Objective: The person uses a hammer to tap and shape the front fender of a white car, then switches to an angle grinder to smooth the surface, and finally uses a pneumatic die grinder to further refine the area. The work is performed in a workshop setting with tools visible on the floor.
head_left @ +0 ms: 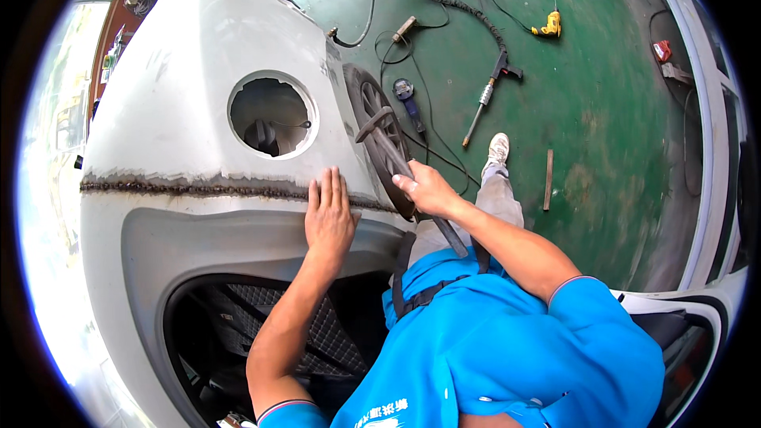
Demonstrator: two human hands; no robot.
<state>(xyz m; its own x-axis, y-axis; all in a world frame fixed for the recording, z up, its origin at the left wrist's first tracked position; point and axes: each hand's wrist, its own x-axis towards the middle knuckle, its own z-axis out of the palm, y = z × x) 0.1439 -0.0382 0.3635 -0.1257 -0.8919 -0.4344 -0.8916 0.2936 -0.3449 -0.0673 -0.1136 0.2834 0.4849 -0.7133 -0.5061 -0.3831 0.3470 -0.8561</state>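
Observation:
My left hand point(329, 218) lies flat on the pale car body panel point(174, 103), fingers stretched forward together across a rough, dark welded seam point(190, 189). Gripped in my right hand point(432, 190) is a hammer point(390, 147), held by its handle to the right of the panel. The hammer's head points forward and left, in front of the car's wheel point(366, 91); the handle's end sticks out behind my fist. Ahead of my left hand is a round cut-out with a white rim point(313, 115), with a dark part visible inside.
On the green floor point(602, 127) lie a yellow drill point(548, 25), a blue angle grinder point(409, 103), a welding gun point(485, 95) with its thick cable, loose cords and a thin strip point(548, 181). Another pale vehicle point(701, 269) stands to the right.

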